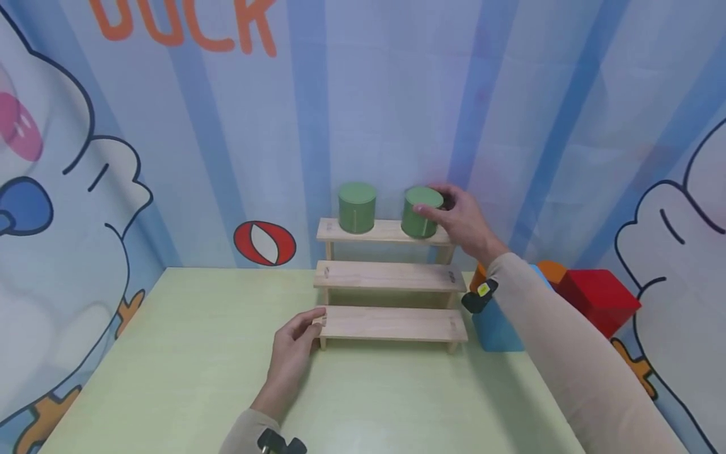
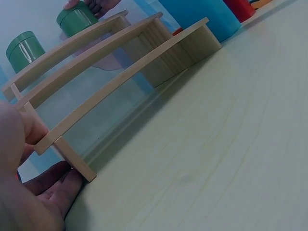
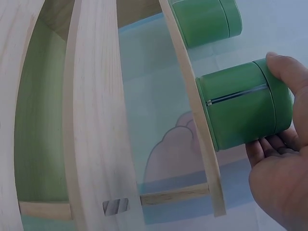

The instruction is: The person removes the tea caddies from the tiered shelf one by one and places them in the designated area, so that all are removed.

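A three-step wooden shelf (image 1: 391,323) stands on the table, pale and bare on its two lower steps. On its top step sit two green lidded canisters, a left canister (image 1: 357,208) and a right canister (image 1: 421,213). My right hand (image 1: 462,221) holds the right canister from its right side, thumb at the front near the lid and fingers behind and beneath. That canister's base meets the top board in the right wrist view. Down at the lowest step's left end, my left hand (image 1: 293,353) grips the board's edge, thumb and fingers around the corner and side leg.
Right of the shelf, partly behind my right forearm, are a blue block (image 1: 498,328), a red block (image 1: 600,301) and orange pieces (image 1: 551,271). A printed blue cloth backdrop (image 1: 391,94) rises directly behind the shelf and around the table (image 1: 193,353).
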A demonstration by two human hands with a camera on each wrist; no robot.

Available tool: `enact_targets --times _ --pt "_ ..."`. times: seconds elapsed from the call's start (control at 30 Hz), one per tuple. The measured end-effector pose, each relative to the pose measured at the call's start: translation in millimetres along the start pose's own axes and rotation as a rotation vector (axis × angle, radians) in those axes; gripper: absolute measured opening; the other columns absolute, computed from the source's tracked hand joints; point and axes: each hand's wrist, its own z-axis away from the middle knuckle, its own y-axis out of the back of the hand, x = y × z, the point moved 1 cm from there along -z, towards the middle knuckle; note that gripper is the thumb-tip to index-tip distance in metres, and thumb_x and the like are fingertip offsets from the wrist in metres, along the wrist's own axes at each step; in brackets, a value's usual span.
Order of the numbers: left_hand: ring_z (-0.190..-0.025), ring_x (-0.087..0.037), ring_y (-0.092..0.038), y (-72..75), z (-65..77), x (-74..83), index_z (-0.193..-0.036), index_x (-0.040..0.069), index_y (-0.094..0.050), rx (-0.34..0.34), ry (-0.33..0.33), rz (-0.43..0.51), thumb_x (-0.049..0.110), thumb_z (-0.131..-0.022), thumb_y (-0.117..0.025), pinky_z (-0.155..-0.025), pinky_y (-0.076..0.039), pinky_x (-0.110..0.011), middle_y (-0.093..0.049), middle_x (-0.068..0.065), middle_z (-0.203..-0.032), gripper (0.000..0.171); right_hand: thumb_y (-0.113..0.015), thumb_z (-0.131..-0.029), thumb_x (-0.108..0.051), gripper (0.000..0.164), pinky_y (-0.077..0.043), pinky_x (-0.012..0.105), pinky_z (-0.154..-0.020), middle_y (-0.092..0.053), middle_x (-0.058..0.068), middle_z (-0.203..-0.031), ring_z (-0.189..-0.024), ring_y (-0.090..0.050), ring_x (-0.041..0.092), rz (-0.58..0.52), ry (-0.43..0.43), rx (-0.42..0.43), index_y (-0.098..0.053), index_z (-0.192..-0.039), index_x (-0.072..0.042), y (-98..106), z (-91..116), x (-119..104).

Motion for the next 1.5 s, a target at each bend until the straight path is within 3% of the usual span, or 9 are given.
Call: enact_targets --times 0.27,0.63,0.83,0.97,1.17,1.5 --pt "-0.147 -0.032 -0.058 -1.8 3.3 -0.6 -0.143 0.014 -0.076 -0.001 -0.012 0.001 0.010 -0.113 -0.061 -0.116 -0.059 -0.042 -0.061 -0.011 -0.160 0.033 -0.088 -0.099 -0.028 0.066 -0.057 0.025 -0.099 -0.064 0.014 -0.145 -0.124 -0.062 0.023 -0.020 0.046 0.027 -0.060 -0.154 -0.006 8.9 7.3 -12.3" --pt "-0.146 -0.033 -0.059 1.8 1.2 -4.3 -0.142 0.014 -0.076 0.002 -0.014 0.011 0.009 -0.113 -0.061 -0.110 -0.061 -0.034 -0.061 -0.013 -0.159 0.033 -0.086 -0.100 -0.034 0.066 -0.056 0.026 -0.102 -0.064 0.010 -0.144 -0.124 -0.061 0.022 0.037 0.076 0.050 -0.060 -0.155 -0.009 35.0 24.6 -47.2" --pt "-0.146 -0.030 -0.059 4.7 0.7 -3.6 -0.142 0.014 -0.076 0.001 -0.010 0.001 0.010 -0.113 -0.060 -0.108 -0.062 -0.030 -0.062 -0.010 -0.158 0.033 -0.085 -0.101 -0.034 0.063 -0.057 0.025 -0.098 -0.065 0.004 -0.139 -0.122 -0.062 0.020 0.063 0.095 0.073 -0.062 -0.154 -0.010 57.2 49.2 -65.6" --pt "-0.147 -0.031 -0.058 5.1 0.8 -0.7 -0.145 0.013 -0.074 -0.012 -0.014 0.004 0.010 -0.113 -0.060 -0.112 -0.060 -0.034 -0.060 -0.012 -0.160 0.034 -0.084 -0.102 -0.028 0.056 -0.058 0.020 -0.096 -0.068 -0.001 -0.135 -0.122 -0.064 0.018 0.042 0.115 0.097 -0.065 -0.152 -0.010 73.5 67.7 -73.1" --pt "-0.150 -0.031 -0.055 0.3 0.8 0.6 -0.144 0.013 -0.074 -0.030 -0.010 0.014 0.011 -0.113 -0.060 -0.118 -0.057 -0.042 -0.059 -0.012 -0.161 0.034 -0.080 -0.105 -0.039 0.062 -0.054 0.019 -0.102 -0.063 -0.004 -0.144 -0.128 -0.060 0.017 0.129 0.022 0.107 -0.058 -0.159 -0.018 104.2 103.6 -76.2" --pt "-0.148 -0.032 -0.057 -9.7 1.9 1.6 -0.144 0.014 -0.075 -0.026 0.004 0.006 0.011 -0.113 -0.060 -0.119 -0.057 -0.045 -0.063 -0.014 -0.155 0.034 -0.077 -0.105 -0.048 0.066 -0.052 0.009 -0.093 -0.056 -0.009 -0.149 -0.129 -0.057 0.010 0.315 -0.072 0.209 -0.054 -0.163 -0.025 152.9 161.9 -70.2"
